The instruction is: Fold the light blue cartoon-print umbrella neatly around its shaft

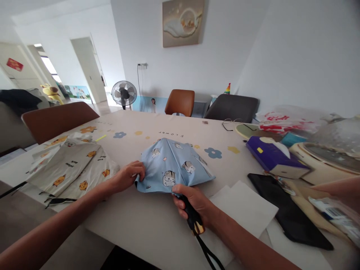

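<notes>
A light blue umbrella [168, 163] with a hamster print lies partly folded over the table in front of me, its canopy loose and creased. My right hand [194, 204] is wrapped around its black handle [192, 215], which has a gold end and a black wrist strap. At the canopy's left edge, the fingers of my left hand [131, 174] pinch the blue fabric. To the left of that hand rests a second umbrella [75, 168], off-white with orange cartoon animals, loosely folded. White paper sheets [244, 206] lie beside and under my right forearm.
On the right are a black tablet-like slab [289, 210], a purple tissue box [277, 155], a round cream appliance [329, 161] and plastic bags [289, 120]. Glasses [233, 122] lie farther back. Chairs [180, 102] and a fan [124, 93] stand beyond the table [132, 125].
</notes>
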A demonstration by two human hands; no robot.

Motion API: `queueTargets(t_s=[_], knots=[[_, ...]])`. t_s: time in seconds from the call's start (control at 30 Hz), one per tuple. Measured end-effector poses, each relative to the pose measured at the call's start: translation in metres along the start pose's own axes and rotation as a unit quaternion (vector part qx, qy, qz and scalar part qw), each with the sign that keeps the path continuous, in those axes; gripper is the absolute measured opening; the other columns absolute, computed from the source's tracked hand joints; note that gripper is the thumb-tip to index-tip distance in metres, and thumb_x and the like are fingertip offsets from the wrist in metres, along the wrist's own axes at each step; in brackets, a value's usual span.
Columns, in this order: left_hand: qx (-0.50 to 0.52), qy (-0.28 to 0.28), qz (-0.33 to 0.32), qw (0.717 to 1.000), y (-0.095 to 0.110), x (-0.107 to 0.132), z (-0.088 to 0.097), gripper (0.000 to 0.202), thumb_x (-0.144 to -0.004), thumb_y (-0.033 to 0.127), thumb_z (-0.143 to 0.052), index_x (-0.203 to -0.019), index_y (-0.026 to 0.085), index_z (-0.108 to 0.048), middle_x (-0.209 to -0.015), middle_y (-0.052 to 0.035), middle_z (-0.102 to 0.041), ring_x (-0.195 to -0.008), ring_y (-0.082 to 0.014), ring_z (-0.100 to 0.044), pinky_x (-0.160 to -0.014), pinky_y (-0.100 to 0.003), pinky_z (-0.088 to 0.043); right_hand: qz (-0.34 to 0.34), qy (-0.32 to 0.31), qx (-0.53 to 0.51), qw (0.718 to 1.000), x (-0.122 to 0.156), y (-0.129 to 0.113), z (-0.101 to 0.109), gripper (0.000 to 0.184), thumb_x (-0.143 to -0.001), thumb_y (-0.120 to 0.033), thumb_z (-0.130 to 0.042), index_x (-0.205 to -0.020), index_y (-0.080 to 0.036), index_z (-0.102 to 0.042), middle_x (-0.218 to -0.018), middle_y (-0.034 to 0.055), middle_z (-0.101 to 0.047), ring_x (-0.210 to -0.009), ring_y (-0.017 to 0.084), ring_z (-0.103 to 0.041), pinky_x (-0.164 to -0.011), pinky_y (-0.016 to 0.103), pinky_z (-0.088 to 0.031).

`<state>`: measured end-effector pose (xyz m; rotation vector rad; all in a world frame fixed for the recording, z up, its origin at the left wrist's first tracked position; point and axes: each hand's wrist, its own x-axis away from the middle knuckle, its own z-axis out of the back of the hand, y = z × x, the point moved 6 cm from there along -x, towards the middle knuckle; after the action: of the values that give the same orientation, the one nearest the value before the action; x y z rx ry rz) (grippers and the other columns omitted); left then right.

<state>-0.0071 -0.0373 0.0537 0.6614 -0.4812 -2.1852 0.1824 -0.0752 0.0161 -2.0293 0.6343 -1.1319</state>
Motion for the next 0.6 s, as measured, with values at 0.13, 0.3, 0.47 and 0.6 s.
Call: queueTargets(t_s=[0.13, 0.3, 0.47, 0.6], knots=[[-0.003, 0.050, -0.014, 0.999, 0.006, 0.004, 0.010, 0.030, -0.060, -0.008, -0.033, -0.061, 0.016, -0.052, -0.075, -0.0028, -0.054, -0.079, -0.0131, -0.049, -0.074, -0.025, -0.038, 0.044, 0.020, 0.018, 0.999, -0.001, -0.003, 0.005, 0.020, -0.070, -0.027, -0.049, -0.057, -0.019, -0.038, -0.039, -0.0072, -0.039, -0.027, 0.006, -0.034, -0.030, 0.018, -0.027], [-0.010, 0.045, -0.008, 0.999, 0.007, 0.001, 0.006, 0.033, -0.056, -0.010, -0.032, -0.061, 0.016, -0.052, -0.076, -0.0020, -0.055, -0.080, -0.0126, -0.049, -0.077, -0.025, -0.038, 0.063, 0.004, 0.058, 0.996, 0.003, -0.008, 0.003, 0.023, -0.070, -0.028, -0.049, -0.054, -0.018, -0.036, -0.039, -0.0067, -0.039, -0.028, 0.006, -0.036, -0.032, 0.018, -0.028], [0.013, 0.050, -0.004, 0.999, 0.014, 0.011, 0.007, 0.030, -0.060, -0.009, -0.034, -0.061, 0.016, -0.050, -0.076, -0.0029, -0.053, -0.080, -0.0134, -0.048, -0.072, -0.025, -0.039, 0.057, -0.018, 0.066, 0.996, 0.007, -0.009, 0.000, 0.020, -0.068, -0.028, -0.049, -0.055, -0.019, -0.037, -0.040, -0.0072, -0.039, -0.028, 0.006, -0.037, -0.031, 0.018, -0.028], [0.008, 0.066, 0.001, 0.998, 0.020, 0.022, 0.012, 0.028, -0.067, -0.005, -0.033, -0.063, 0.016, -0.051, -0.077, -0.0040, -0.052, -0.082, -0.0140, -0.047, -0.074, -0.027, -0.039, 0.053, -0.052, 0.042, 0.996, 0.007, -0.009, -0.002, 0.022, -0.069, -0.029, -0.050, -0.055, -0.018, -0.036, -0.041, -0.0072, -0.040, -0.028, 0.005, -0.037, -0.033, 0.018, -0.028]])
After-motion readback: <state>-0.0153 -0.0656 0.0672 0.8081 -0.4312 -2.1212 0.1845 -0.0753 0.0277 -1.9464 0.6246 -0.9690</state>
